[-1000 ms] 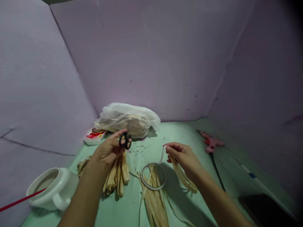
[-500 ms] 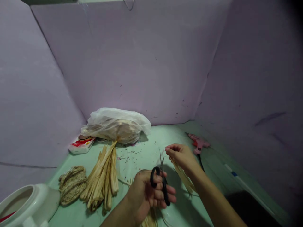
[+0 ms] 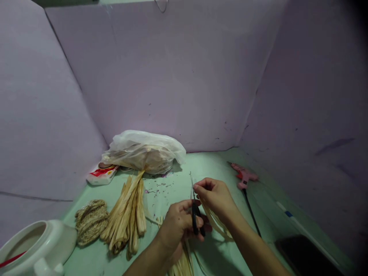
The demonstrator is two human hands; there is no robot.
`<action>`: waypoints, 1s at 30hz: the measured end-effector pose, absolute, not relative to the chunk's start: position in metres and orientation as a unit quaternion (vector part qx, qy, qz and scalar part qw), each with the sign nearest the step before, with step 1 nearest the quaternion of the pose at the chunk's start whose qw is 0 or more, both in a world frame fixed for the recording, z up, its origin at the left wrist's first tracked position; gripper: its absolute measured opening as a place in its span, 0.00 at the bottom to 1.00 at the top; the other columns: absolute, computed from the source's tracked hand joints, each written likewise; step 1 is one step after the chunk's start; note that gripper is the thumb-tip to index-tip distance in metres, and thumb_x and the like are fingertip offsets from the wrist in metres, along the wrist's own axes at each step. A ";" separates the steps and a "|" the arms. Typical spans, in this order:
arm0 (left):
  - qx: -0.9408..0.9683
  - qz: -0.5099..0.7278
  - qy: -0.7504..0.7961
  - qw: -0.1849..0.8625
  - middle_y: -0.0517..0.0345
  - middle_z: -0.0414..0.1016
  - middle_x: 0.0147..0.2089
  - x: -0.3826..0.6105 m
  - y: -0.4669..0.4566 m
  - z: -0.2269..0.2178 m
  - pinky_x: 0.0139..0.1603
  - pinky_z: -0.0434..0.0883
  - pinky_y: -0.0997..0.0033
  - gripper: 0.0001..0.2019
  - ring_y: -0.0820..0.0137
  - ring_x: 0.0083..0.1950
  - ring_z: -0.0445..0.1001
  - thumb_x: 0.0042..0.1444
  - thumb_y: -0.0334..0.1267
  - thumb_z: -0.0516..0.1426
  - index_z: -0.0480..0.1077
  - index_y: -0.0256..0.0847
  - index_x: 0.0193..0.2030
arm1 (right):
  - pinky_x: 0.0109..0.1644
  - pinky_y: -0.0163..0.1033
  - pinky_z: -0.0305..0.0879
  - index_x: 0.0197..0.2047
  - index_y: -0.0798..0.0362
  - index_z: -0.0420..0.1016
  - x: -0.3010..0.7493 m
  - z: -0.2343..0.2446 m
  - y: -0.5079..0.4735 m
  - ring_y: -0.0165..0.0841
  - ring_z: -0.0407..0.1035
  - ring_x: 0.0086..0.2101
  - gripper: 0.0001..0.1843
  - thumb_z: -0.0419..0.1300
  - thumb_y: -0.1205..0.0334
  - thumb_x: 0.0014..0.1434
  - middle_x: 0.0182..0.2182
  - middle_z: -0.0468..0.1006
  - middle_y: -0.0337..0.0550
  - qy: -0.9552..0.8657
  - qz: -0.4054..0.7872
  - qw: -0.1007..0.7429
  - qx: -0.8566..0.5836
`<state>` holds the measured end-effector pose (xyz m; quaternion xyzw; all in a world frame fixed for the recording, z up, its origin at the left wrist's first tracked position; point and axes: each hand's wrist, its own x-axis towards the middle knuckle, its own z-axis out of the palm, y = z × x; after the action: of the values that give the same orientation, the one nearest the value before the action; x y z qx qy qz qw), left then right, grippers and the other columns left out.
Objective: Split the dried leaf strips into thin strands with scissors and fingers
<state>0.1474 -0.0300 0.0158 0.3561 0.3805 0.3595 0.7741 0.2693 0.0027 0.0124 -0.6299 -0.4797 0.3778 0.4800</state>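
My left hand (image 3: pixel 184 222) is closed around the black handles of a small pair of scissors (image 3: pixel 195 218), with the thin blades pointing away from me. The blades look nearly closed. Beside the tips, my right hand (image 3: pixel 214 193) pinches a pale dried fibre strip (image 3: pixel 214 220), which hangs down below the fingers towards the forearm. Under my left wrist lies a bunch of similar strips (image 3: pixel 181 264), partly hidden by the hand. To the left, a larger bundle of dried strips (image 3: pixel 126 218) rests on the green table (image 3: pixel 161 191).
A coil of braided cord (image 3: pixel 91 222) and a white ceramic pot (image 3: pixel 59 241) stand at left. A filled plastic bag (image 3: pixel 146 153) and a red-white packet (image 3: pixel 103 175) lie at the back. On the right are a pink glue gun (image 3: pixel 243 175) with its cable and a dark flat object (image 3: pixel 304 255).
The scissor handles have come together and the blades have closed. My right hand has shifted slightly left, nearer the blades, and the view has turned a little.
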 end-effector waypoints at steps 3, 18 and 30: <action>0.364 0.368 0.373 0.770 0.54 0.70 0.25 0.148 -0.031 0.016 0.20 0.63 0.76 0.20 0.70 0.24 0.70 0.31 0.26 0.56 0.66 0.30 0.37 | 0.22 0.32 0.60 0.21 0.54 0.69 0.269 0.017 0.001 0.28 0.63 0.17 0.07 0.57 0.59 0.43 0.15 0.69 0.36 -0.470 0.384 0.485 -0.630; 0.506 0.285 0.482 0.656 0.48 0.74 0.30 0.108 -0.010 0.042 0.19 0.62 0.75 0.28 0.68 0.25 0.72 0.38 0.38 0.58 0.61 0.31 0.49 | 0.22 0.32 0.57 0.22 0.56 0.70 0.279 0.030 0.001 0.28 0.64 0.19 0.08 0.60 0.59 0.39 0.15 0.68 0.36 -0.412 0.437 0.525 -0.603; 0.522 -0.010 0.852 0.017 0.36 0.74 0.39 -0.038 0.057 0.027 0.31 0.65 0.65 0.15 0.53 0.40 0.72 0.42 0.31 0.50 0.72 0.33 0.37 | 0.28 0.36 0.63 0.24 0.54 0.67 0.275 0.034 0.002 0.26 0.62 0.20 0.11 0.62 0.57 0.38 0.19 0.66 0.35 -0.349 0.539 0.553 -0.531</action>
<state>-0.0377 0.0566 0.0269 0.5224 0.8525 -0.0096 0.0171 0.2749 0.0018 0.0335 -0.5312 -0.3492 0.5388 0.5528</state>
